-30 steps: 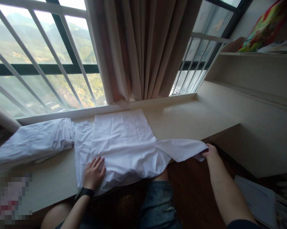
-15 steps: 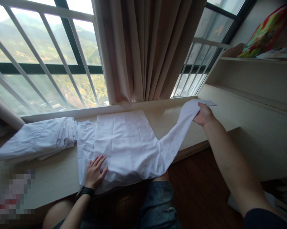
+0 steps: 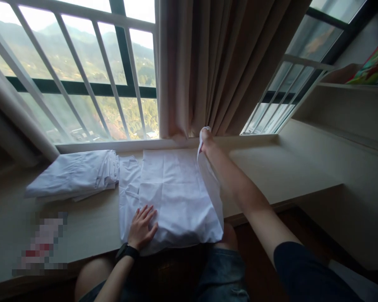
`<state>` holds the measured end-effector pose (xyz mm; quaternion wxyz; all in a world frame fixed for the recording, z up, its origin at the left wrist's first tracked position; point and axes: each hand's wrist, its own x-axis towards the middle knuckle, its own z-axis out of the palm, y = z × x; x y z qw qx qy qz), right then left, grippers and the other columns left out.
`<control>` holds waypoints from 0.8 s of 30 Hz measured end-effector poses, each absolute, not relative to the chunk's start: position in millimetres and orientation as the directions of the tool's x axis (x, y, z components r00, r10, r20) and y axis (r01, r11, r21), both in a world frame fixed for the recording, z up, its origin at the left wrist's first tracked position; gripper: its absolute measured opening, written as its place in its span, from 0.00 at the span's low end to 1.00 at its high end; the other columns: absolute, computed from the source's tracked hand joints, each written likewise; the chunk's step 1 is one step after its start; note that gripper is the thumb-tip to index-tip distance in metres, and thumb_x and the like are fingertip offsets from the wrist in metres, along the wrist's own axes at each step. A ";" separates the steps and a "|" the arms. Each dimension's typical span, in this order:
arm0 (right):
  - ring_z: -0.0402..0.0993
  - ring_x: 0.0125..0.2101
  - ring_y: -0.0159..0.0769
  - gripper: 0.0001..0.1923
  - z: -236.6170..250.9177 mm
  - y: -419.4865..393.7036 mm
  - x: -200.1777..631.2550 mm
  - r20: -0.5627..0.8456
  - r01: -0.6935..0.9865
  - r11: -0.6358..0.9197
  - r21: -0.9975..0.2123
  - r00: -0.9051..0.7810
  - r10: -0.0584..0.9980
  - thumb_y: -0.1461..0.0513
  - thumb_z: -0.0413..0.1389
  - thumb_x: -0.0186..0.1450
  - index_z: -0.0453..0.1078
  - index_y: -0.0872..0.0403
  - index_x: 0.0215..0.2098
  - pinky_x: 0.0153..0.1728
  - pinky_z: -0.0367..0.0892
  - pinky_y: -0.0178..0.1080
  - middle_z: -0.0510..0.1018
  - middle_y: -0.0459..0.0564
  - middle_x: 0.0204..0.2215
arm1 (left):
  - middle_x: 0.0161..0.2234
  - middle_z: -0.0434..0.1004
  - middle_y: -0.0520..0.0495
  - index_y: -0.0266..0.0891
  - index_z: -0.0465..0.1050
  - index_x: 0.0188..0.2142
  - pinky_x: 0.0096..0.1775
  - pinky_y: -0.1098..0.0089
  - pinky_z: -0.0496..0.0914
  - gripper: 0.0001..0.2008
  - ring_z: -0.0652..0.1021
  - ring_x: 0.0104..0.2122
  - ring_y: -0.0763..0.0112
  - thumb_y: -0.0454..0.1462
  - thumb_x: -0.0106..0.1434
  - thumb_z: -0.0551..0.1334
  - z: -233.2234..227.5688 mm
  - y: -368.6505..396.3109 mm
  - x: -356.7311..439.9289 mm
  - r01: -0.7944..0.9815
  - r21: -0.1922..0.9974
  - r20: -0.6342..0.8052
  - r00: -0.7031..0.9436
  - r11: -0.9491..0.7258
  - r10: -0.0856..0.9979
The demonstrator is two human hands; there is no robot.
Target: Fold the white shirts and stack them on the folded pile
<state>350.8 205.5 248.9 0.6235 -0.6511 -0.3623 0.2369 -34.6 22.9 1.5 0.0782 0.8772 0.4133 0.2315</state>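
Head view, white garment [image 3: 178, 195], over desk edge [image 3: 94, 253]

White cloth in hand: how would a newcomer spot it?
Below the window runs a pale ledge. Right of the folded white pile lies the white cloth. The left hand rests on it; the right hand grips it; the pile goes untouched.

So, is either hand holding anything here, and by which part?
The right hand holds the white shirt by a sleeve, near its end. The left hand lies on the shirt, not gripping.
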 end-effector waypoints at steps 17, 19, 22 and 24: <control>0.45 0.65 0.64 0.28 85.9 360.6 238.1 -0.037 0.726 -0.388 -0.568 0.448 0.893 0.60 0.42 0.70 0.57 0.63 0.66 0.58 0.35 0.76 0.56 0.70 0.66 | 0.66 0.63 0.46 0.53 0.60 0.67 0.63 0.36 0.60 0.35 0.63 0.66 0.46 0.40 0.60 0.62 -9.4 29.5 -41.4 0.669 0.370 0.325 0.557 -0.645 0.764; 0.43 0.65 0.66 0.31 68.9 369.2 237.8 -0.135 0.791 -0.399 -0.463 0.382 0.914 0.58 0.49 0.69 0.56 0.65 0.66 0.56 0.38 0.77 0.53 0.73 0.67 | 0.66 0.62 0.47 0.55 0.58 0.68 0.63 0.35 0.61 0.37 0.63 0.66 0.46 0.40 0.60 0.62 -13.1 30.7 -42.6 0.663 0.366 0.337 0.559 -0.653 0.757; 0.46 0.64 0.68 0.35 49.8 373.1 237.8 -0.233 0.787 -0.435 -0.437 0.368 0.900 0.52 0.57 0.66 0.60 0.65 0.64 0.55 0.42 0.78 0.53 0.74 0.67 | 0.67 0.62 0.48 0.56 0.56 0.69 0.63 0.36 0.61 0.38 0.63 0.66 0.47 0.41 0.60 0.62 -14.9 31.2 -43.1 0.673 0.346 0.336 0.562 -0.654 0.756; 0.46 0.65 0.66 0.33 43.5 369.6 237.4 -0.210 0.805 -0.393 -0.445 0.333 0.919 0.51 0.57 0.67 0.62 0.61 0.63 0.57 0.41 0.76 0.52 0.69 0.68 | 0.67 0.62 0.48 0.56 0.55 0.69 0.63 0.37 0.61 0.38 0.63 0.66 0.47 0.40 0.60 0.62 -13.3 31.0 -42.3 0.684 0.331 0.324 0.564 -0.650 0.759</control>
